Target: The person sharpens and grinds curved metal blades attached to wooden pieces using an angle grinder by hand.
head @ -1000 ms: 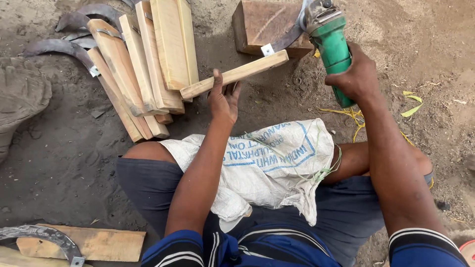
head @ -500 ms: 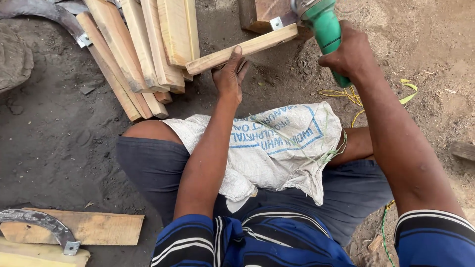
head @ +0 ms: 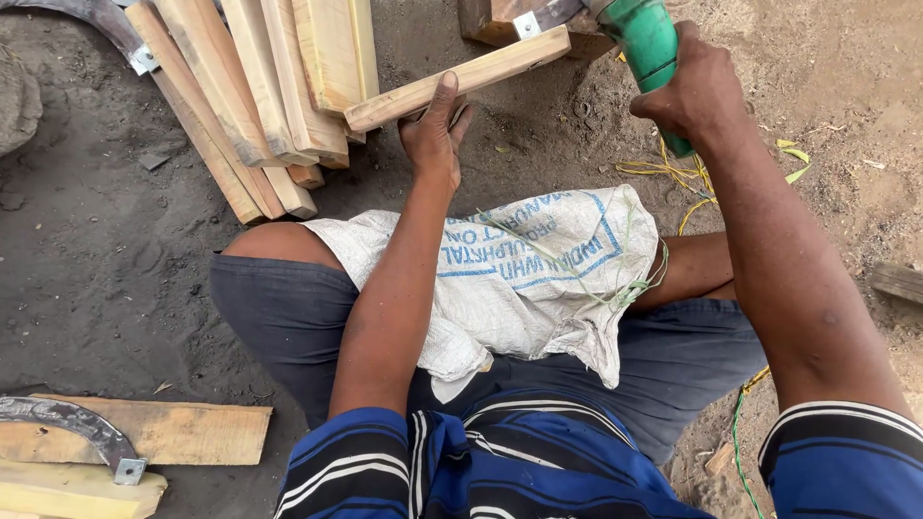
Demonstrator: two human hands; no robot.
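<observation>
Wooden stick: lies slanted on the sandy ground, its far end on a wood block.
Left hand: fingers pressed together, pinching the stick near its middle.
Right hand: fingers wrapped tight around a green power tool (its head is cut off, probably a grinder).
Handling: stick looks light, stiff, dry and rough; best held mid-length, away from the tool end.
Nearby: stacked planks, white sack on the lap.
</observation>
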